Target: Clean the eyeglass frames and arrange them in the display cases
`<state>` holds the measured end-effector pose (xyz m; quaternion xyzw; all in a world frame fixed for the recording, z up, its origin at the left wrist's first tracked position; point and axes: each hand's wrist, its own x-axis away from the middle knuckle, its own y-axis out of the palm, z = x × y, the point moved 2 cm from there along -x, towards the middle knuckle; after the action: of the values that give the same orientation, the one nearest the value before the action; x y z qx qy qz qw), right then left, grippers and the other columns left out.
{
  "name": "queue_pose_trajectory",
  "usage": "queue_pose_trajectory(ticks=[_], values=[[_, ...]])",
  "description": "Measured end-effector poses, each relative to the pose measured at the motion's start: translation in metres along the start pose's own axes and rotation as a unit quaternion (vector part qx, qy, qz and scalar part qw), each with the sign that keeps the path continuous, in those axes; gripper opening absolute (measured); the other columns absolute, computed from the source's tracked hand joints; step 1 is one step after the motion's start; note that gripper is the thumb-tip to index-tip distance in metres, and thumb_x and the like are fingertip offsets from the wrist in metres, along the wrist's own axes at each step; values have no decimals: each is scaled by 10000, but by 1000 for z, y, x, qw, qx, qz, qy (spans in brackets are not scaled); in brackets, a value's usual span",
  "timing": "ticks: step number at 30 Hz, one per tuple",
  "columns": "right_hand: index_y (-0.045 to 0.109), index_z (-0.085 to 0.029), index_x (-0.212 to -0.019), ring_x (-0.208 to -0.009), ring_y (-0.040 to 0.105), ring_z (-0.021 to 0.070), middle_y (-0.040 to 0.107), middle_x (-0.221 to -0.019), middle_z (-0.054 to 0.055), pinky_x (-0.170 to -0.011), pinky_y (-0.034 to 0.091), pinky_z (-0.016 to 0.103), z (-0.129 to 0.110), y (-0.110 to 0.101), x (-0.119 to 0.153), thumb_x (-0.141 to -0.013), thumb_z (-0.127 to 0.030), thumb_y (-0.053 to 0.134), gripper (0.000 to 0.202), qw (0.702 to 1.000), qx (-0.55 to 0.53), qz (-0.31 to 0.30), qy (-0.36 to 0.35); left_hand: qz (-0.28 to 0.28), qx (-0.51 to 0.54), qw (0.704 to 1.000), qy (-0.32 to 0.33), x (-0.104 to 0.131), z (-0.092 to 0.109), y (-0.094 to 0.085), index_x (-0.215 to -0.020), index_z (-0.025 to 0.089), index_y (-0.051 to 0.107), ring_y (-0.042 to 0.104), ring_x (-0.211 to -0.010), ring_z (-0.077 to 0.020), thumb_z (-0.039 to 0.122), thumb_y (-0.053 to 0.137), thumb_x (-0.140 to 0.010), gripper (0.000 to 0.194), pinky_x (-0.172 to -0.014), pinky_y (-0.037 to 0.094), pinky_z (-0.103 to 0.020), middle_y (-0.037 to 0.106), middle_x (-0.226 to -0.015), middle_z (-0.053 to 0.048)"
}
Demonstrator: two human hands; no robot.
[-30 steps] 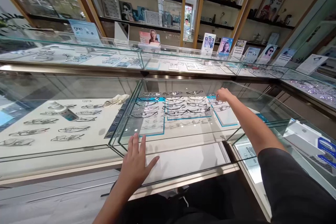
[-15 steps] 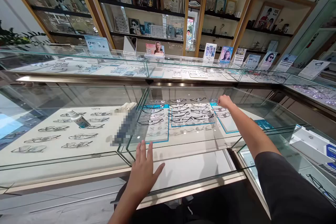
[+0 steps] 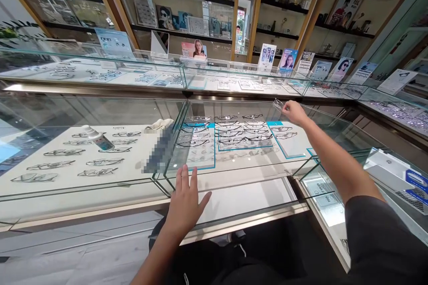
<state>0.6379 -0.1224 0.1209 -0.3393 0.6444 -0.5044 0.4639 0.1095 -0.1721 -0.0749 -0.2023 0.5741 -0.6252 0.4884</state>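
Holds a thin, clear-looking pair of glasses (image 3: 277,105) in the right hand (image 3: 294,112), clamped on it at one end, out over the far right part of the glass worktop (image 3: 240,205). Rests the left hand (image 3: 186,207) palm down near the front edge, spread, with fingers apart.

Has rows of dark-framed glasses (image 3: 230,133) ahead of the left hand, over a blue-edged white tray (image 3: 245,147). Can't tell from this angle which sit on the glass and which under it. Has another blue-edged tray (image 3: 294,148) on the near side of the right hand, with thin-framed glasses (image 3: 288,135) toward its far end.

Shows at left a white bottle (image 3: 99,138), tilted in view, among more glasses (image 3: 63,152). Shows a pale cloth (image 3: 159,124) just beyond a pixelated dark patch (image 3: 158,153). Has a white-and-blue box (image 3: 389,168) at far right, and upright cards (image 3: 266,58) along the rear worktop (image 3: 100,91).
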Motion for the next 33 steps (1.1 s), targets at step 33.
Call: queue_pose_trajectory(ticks=[33], values=[[662,-194,-1425,-1221,711,276,680,-1438,123,-1027,634,509,-64,180,80,-1051,-426,725,444,954,-143,-216,-149,-86,-89,954,272,-93,-22,-38,-1169,172,736,670,-1086,-362,439,594,-1034,332,-922,529,-465,709,-1189,-184]])
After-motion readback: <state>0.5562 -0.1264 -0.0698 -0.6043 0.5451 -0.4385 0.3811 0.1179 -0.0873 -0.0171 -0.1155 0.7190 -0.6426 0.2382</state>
